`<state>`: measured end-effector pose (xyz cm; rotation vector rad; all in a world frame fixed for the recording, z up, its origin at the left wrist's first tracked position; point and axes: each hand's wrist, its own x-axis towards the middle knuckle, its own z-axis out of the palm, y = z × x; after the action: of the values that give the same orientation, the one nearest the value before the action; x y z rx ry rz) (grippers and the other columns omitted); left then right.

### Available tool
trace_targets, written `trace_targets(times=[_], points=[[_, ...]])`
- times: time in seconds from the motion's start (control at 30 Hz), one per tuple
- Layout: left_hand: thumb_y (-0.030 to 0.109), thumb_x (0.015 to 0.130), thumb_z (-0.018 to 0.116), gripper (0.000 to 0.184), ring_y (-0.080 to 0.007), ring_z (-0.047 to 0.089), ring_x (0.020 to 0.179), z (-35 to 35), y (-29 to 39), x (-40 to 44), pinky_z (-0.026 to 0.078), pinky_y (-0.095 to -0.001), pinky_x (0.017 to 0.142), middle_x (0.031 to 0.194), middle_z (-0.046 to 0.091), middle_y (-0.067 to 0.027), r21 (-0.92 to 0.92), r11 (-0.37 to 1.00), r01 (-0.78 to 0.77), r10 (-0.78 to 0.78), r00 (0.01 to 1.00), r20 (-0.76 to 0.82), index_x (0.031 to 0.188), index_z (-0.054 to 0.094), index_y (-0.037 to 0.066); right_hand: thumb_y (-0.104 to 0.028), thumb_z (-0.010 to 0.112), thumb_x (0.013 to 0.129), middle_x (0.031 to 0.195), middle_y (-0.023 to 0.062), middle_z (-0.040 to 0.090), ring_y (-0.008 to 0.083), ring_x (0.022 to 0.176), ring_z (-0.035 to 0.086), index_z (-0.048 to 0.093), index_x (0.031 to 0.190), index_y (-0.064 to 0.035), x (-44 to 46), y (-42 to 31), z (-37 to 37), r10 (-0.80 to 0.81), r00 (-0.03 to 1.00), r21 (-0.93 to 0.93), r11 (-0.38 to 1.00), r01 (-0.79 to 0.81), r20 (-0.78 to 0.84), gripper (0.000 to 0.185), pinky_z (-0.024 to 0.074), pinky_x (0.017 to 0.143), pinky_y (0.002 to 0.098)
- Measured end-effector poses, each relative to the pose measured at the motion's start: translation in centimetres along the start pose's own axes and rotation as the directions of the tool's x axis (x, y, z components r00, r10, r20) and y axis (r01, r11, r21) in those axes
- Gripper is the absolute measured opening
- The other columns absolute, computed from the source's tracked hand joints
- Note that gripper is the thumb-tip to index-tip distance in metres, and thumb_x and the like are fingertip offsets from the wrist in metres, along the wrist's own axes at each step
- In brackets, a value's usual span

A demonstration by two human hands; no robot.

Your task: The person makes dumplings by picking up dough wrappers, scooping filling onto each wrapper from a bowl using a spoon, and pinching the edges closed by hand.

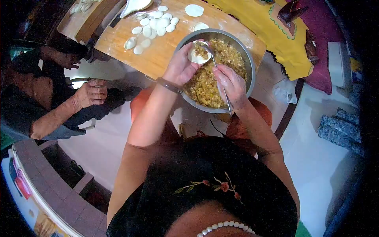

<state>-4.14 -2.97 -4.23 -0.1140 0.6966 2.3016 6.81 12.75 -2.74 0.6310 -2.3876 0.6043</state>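
Note:
My left hand cups a round dumpling wrapper above the left side of a big metal bowl. A small heap of filling lies on the wrapper. In my right hand is a metal spoon, its tip touching the heap. Chopped filling fills much of the bowl. Left of the bowl, several loose wrappers lie on a floured wooden board, beside one folded dumpling.
Another person's hand is at the left, with a second hand farther back. A white scoop-like vessel stands at the board's far edge. A yellow cloth covers a surface at the right, near a plastic bag.

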Motion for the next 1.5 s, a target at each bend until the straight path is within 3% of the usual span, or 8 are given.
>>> trace_targets(times=[0.13, 0.53, 0.7, 0.8, 1.1, 1.2, 1.37, 1.5], points=[[0.022, 0.099, 0.028, 0.039, -0.0265, 0.050, 0.119, -0.1, 0.2, 0.0, 0.040, -0.0365, 0.102, 0.128, 0.051, -0.0187, -0.024, 0.999, 0.024, -0.024, 1.000, 0.017, 0.126, 0.043, -0.002, -0.004, 0.063, 0.077, 0.105, 0.0131, 0.060, 0.0280, 0.093, 0.063, 0.061, 0.107, -0.0049, 0.5, -0.2, -0.1, -0.023, 0.999, -0.008, 1.000, 0.023, -0.026, 0.030, 0.0537, 0.074, 0.0348], [0.023, 0.100, 0.028, 0.041, -0.0296, 0.051, 0.117, -1.9, -0.3, 1.0, 0.041, -0.0385, 0.102, 0.126, 0.051, -0.0218, -0.092, 0.992, 0.083, -0.076, 0.994, 0.076, 0.127, 0.041, -0.005, -0.004, 0.058, 0.079, 0.110, 0.0141, 0.058, 0.0271, 0.097, 0.061, 0.059, 0.116, -0.0065, -0.6, 0.4, -0.4, -0.064, 0.985, -0.013, 0.998, 0.067, 0.159, 0.038, 0.0521, 0.080, 0.0357], [0.022, 0.100, 0.028, 0.041, -0.0309, 0.053, 0.114, -1.1, 0.4, 0.7, 0.044, -0.0377, 0.100, 0.125, 0.050, -0.0237, -0.072, 0.994, 0.083, -0.087, 0.995, -0.052, 0.127, 0.039, -0.006, 0.002, 0.056, 0.082, 0.108, 0.0157, 0.059, 0.0244, 0.091, 0.063, 0.060, 0.107, -0.0033, -0.1, 0.7, -0.9, 0.269, 0.963, 0.350, 0.905, -0.241, -0.033, 0.026, 0.0527, 0.074, 0.0320], [0.021, 0.100, 0.027, 0.041, -0.0312, 0.053, 0.113, -0.8, 0.3, 0.5, 0.046, -0.0370, 0.099, 0.125, 0.050, -0.0244, -0.034, 0.995, 0.095, -0.098, 0.988, -0.119, 0.128, 0.038, -0.007, 0.004, 0.051, 0.087, 0.102, 0.0174, 0.063, 0.0217, 0.082, 0.065, 0.061, 0.102, -0.0010, 0.7, 0.4, -1.9, 0.481, 0.877, 0.653, 0.666, -0.361, -0.006, 0.019, 0.0520, 0.073, 0.0313], [0.021, 0.100, 0.025, 0.042, -0.0323, 0.052, 0.115, -1.0, 0.6, 0.5, 0.045, -0.0377, 0.100, 0.126, 0.049, -0.0263, -0.073, 0.970, 0.231, -0.230, 0.973, 0.024, 0.129, 0.036, -0.008, 0.002, 0.059, 0.081, 0.099, 0.0111, 0.066, 0.0230, 0.095, 0.063, 0.066, 0.090, -0.0010, 1.1, 1.2, -4.4, 0.334, 0.939, 0.479, 0.813, -0.332, 0.083, 0.012, 0.0486, 0.083, 0.0314], [0.022, 0.100, 0.026, 0.042, -0.0322, 0.052, 0.116, -1.1, 0.3, 0.5, 0.044, -0.0379, 0.100, 0.126, 0.049, -0.0257, -0.011, 0.976, 0.217, -0.216, 0.975, 0.043, 0.129, 0.037, -0.007, 0.001, 0.059, 0.081, 0.098, 0.0112, 0.067, 0.0228, 0.094, 0.063, 0.066, 0.092, -0.0011, 1.1, 1.6, -4.3, 0.390, 0.906, 0.511, 0.752, -0.416, 0.163, 0.013, 0.0487, 0.083, 0.0310], [0.022, 0.100, 0.028, 0.041, -0.0308, 0.052, 0.116, 0.2, 0.2, 0.0, 0.044, -0.0377, 0.100, 0.126, 0.050, -0.0235, 0.013, 0.977, 0.215, -0.215, 0.977, -0.011, 0.127, 0.041, -0.006, -0.001, 0.059, 0.083, 0.096, 0.0111, 0.066, 0.0225, 0.091, 0.063, 0.066, 0.092, -0.0011, 1.1, 2.6, -3.4, 0.361, 0.928, 0.462, 0.811, -0.360, 0.091, 0.012, 0.0490, 0.082, 0.0310], [0.020, 0.100, 0.029, 0.038, -0.0289, 0.055, 0.112, -0.9, 0.1, 0.6, 0.048, -0.0360, 0.095, 0.124, 0.052, -0.0222, -0.006, 0.982, 0.189, -0.188, 0.979, 0.078, 0.127, 0.042, -0.003, -0.005, 0.054, 0.089, 0.093, 0.0121, 0.066, 0.0210, 0.087, 0.063, 0.063, 0.097, -0.0003, 0.4, 2.4, -2.8, 0.409, 0.912, 0.542, 0.761, -0.357, 0.025, 0.013, 0.0499, 0.080, 0.0311]])
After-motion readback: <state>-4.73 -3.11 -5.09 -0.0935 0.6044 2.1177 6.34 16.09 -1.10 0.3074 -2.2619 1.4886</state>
